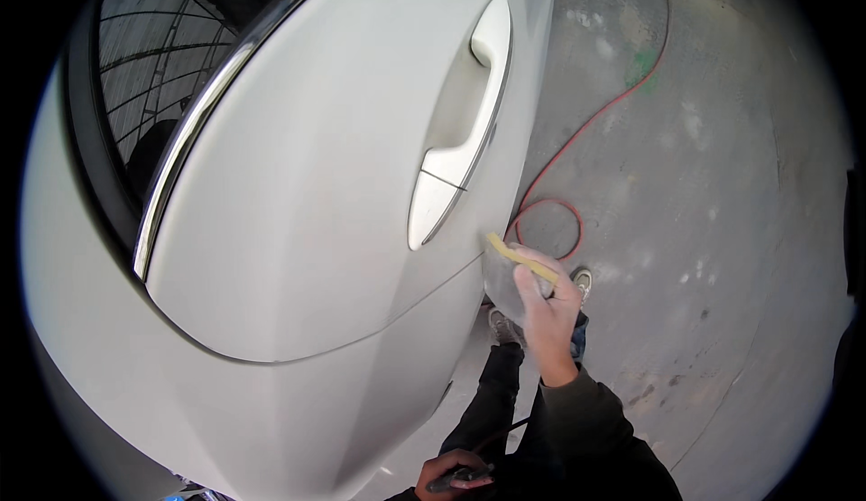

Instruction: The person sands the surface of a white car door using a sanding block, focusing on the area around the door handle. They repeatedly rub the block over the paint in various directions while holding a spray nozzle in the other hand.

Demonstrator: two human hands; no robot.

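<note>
My right hand (548, 307) is closed on a bent sanding pad (523, 258) with a yellow edge, its thumb and fingers pale with dust. A grey, dusty rounded surface shows just below that edge, beside the white car's side; I cannot tell whether the pad touches the paint. The white car door (316, 167) fills the left and middle, with its door handle (465, 140) above the pad. Low in the view, my left hand (442, 474) is wrapped around a dark handheld tool (458, 478), whose exact kind is unclear.
A red hose (577, 140) runs along the grey concrete floor (704, 257) and loops beside the car. My shoes (505, 328) stand close to the car's side. A chrome window trim (203, 104) borders the dark glass at the upper left.
</note>
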